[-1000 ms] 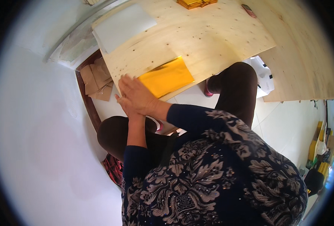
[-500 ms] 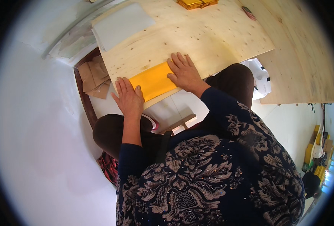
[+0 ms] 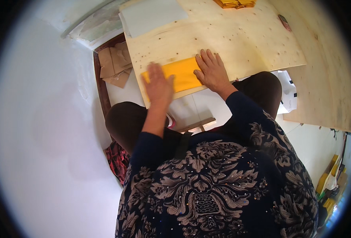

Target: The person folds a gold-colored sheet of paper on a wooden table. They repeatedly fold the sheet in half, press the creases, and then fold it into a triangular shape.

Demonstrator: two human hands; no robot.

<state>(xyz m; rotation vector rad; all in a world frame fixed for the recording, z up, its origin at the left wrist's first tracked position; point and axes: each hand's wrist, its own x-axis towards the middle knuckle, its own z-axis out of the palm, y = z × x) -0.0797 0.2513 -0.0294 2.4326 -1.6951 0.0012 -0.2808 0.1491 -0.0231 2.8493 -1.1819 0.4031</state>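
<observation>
Sheet [image 3: 183, 75] is lying at worktop [image 3: 247, 43] edge | we are spreading right hand [image 3: 213, 71] and blurred left hand [image 3: 160, 86] over its ends, gripping nothing | we are judging it light, flimsy, slick; ends suit holding

The left hand [image 3: 159, 85] is blurred, left on the yellow sheet [image 3: 183, 74]; the right hand [image 3: 214, 74] lies flat at its right.
</observation>
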